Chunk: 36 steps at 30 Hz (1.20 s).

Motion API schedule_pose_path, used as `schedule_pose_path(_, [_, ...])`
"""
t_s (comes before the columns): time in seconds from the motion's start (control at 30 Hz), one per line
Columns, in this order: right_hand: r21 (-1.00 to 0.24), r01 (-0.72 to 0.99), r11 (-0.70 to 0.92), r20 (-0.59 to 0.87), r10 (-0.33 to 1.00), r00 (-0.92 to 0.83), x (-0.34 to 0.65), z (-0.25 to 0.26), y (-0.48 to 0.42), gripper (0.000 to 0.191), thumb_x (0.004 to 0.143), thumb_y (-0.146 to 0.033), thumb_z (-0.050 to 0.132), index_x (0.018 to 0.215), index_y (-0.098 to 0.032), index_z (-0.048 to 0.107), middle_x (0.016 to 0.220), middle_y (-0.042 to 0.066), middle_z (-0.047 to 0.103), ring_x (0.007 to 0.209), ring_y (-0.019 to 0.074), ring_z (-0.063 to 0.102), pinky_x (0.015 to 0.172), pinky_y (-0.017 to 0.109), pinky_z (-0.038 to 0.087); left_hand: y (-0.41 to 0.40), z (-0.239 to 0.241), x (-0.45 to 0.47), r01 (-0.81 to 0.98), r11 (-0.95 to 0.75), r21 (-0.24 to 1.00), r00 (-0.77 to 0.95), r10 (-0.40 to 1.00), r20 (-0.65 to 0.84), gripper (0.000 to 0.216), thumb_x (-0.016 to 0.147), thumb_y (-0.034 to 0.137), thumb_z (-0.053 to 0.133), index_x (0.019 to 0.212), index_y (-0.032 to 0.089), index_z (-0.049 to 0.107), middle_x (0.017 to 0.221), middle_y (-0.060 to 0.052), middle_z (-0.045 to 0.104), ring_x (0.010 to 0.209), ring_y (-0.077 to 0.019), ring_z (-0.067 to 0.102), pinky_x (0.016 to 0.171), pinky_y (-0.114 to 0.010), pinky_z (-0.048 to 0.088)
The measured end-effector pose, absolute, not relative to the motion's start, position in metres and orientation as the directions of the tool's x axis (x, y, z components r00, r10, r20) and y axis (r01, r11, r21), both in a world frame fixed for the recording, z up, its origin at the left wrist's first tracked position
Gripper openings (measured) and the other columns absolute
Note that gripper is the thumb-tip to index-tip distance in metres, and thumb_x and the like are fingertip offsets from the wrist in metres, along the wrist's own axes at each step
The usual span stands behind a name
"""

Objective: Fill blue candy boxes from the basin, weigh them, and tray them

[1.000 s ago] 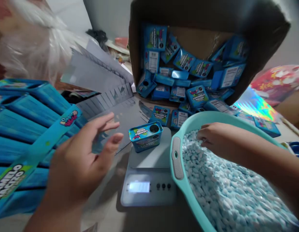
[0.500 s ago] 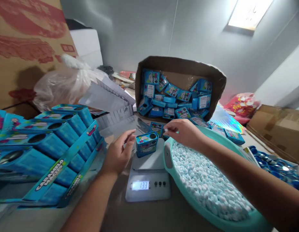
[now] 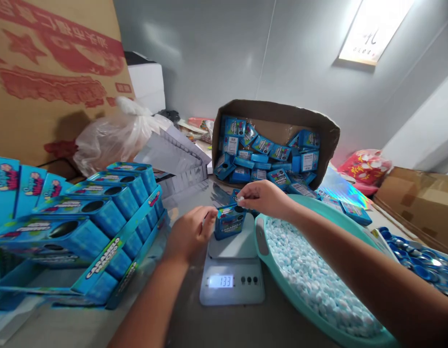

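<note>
A small blue candy box point(image 3: 229, 227) stands upright on the white kitchen scale point(image 3: 231, 292), whose display reads 133. My right hand point(image 3: 262, 195) is above the box's right end, pinching a small white candy point(image 3: 241, 199) between thumb and fingers. At the box's left end, my left hand point(image 3: 189, 229) has its fingers loosely bent and fingertips by the top corner; I cannot tell if they touch. Beneath my right forearm is a turquoise basin point(image 3: 262, 234) of pale blue and white candies point(image 3: 303, 261).
Blue display trays point(image 3: 100, 261) of similar boxes stand at left. A cardboard carton point(image 3: 278, 113) behind the scale holds several blue boxes. Blue lids or caps point(image 3: 408, 251) lie at far right. A clear plastic bag point(image 3: 104, 140) sits at back left, before a large carton point(image 3: 60, 72).
My right hand has moved in over the box's right end, the candy now plainly in its fingers. My left hand has come nearer the box. The view has shifted slightly; the display still reads 133.
</note>
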State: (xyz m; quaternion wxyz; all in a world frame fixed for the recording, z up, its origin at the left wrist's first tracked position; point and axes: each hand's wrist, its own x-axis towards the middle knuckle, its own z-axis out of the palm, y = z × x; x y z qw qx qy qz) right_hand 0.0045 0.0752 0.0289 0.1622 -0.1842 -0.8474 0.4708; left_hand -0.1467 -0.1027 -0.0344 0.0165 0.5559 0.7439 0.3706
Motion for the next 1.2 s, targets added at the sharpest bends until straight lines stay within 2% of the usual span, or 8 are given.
schedule_pose_path(0.17, [-0.883,0.180,0.434,0.062,0.487,-0.871,0.003,0.028,0.070,0.010,0.074,-0.023,0.074,0.081,-0.016,0.070,0.070,0.000,0.068,0.063,0.0126,0.061,0.060,0.024,0.047,-0.102,-0.037,-0.147,0.791,0.135,0.596,-0.459,0.775,0.434,0.059,0.099,0.059,0.025,0.102,0.021,0.070,0.107,-0.009,0.074,0.104,-0.0277,0.067,0.088,-0.039,0.049])
schedule_pose_path(0.3, [-0.869,0.201,0.451,0.067,0.512,-0.857,0.002,0.030,0.068,0.008,0.078,-0.021,0.073,0.084,-0.017,0.071,0.076,0.002,0.072,0.072,0.0146,0.067,0.067,0.025,0.052,-0.100,-0.038,-0.146,0.777,0.157,0.609,-0.490,0.758,0.430,0.056,0.098,0.058,0.029,0.105,0.021,0.070,0.109,-0.009,0.075,0.105,-0.0279,0.068,0.089,-0.040,0.050])
schedule_pose_path(0.43, [-0.763,0.245,0.598,0.138,0.522,-0.842,0.005,0.034,0.066,0.009,0.082,-0.020,0.072,0.090,-0.017,0.074,0.082,0.003,0.075,0.078,0.0161,0.069,0.072,0.026,0.052,-0.101,-0.036,-0.146,0.761,0.202,0.617,-0.522,0.755,0.397,0.056,0.098,0.058,0.030,0.109,0.020,0.070,0.112,-0.009,0.074,0.106,-0.0288,0.067,0.087,-0.041,0.052])
schedule_pose_path(0.57, [-0.667,0.216,0.713,0.191,0.444,-0.875,0.011,0.037,0.063,0.011,0.086,-0.019,0.068,0.094,-0.017,0.076,0.088,0.003,0.076,0.079,0.0163,0.068,0.074,0.028,0.052,-0.100,-0.036,-0.147,0.761,0.205,0.615,-0.514,0.769,0.380,0.057,0.097,0.058,0.030,0.108,0.019,0.070,0.112,-0.010,0.074,0.108,-0.0300,0.067,0.088,-0.042,0.052])
schedule_pose_path(0.7, [-0.658,0.201,0.726,0.198,0.424,-0.883,0.015,0.035,0.064,0.014,0.087,-0.015,0.067,0.098,-0.017,0.076,0.090,0.003,0.075,0.079,0.0161,0.067,0.076,0.028,0.052,-0.098,-0.037,-0.147,0.762,0.225,0.608,-0.521,0.770,0.367,0.056,0.097,0.057,0.030,0.106,0.018,0.070,0.111,-0.011,0.075,0.108,-0.0306,0.067,0.088,-0.042,0.051])
schedule_pose_path(0.93, [-0.501,0.185,0.846,0.268,0.355,-0.896,0.015,0.028,0.067,0.019,0.086,-0.014,0.072,0.103,-0.018,0.080,0.098,0.007,0.067,0.087,0.0165,0.062,0.080,0.029,0.049,-0.098,-0.040,-0.147,0.765,0.242,0.597,-0.526,0.768,0.364,0.055,0.098,0.056,0.031,0.108,0.018,0.070,0.112,-0.010,0.074,0.110,-0.0292,0.066,0.091,-0.041,0.050])
schedule_pose_path(1.07, [-0.484,0.203,0.851,0.242,0.353,-0.904,0.014,0.027,0.064,0.017,0.089,-0.021,0.072,0.104,-0.020,0.080,0.094,0.007,0.061,0.088,0.0172,0.061,0.083,0.030,0.049,-0.099,-0.041,-0.148,0.772,0.231,0.592,-0.521,0.764,0.380,0.053,0.098,0.056,0.032,0.107,0.019,0.070,0.111,-0.009,0.075,0.108,-0.0285,0.067,0.090,-0.040,0.050])
schedule_pose_path(1.2, [-0.502,0.210,0.839,0.250,0.374,-0.893,0.014,0.026,0.063,0.020,0.088,-0.017,0.071,0.106,-0.019,0.079,0.097,0.007,0.064,0.087,0.0171,0.062,0.081,0.030,0.049,-0.100,-0.038,-0.148,0.752,0.237,0.616,-0.548,0.744,0.382,0.054,0.097,0.058,0.034,0.110,0.019,0.069,0.112,-0.010,0.075,0.107,-0.0289,0.068,0.089,-0.041,0.051])
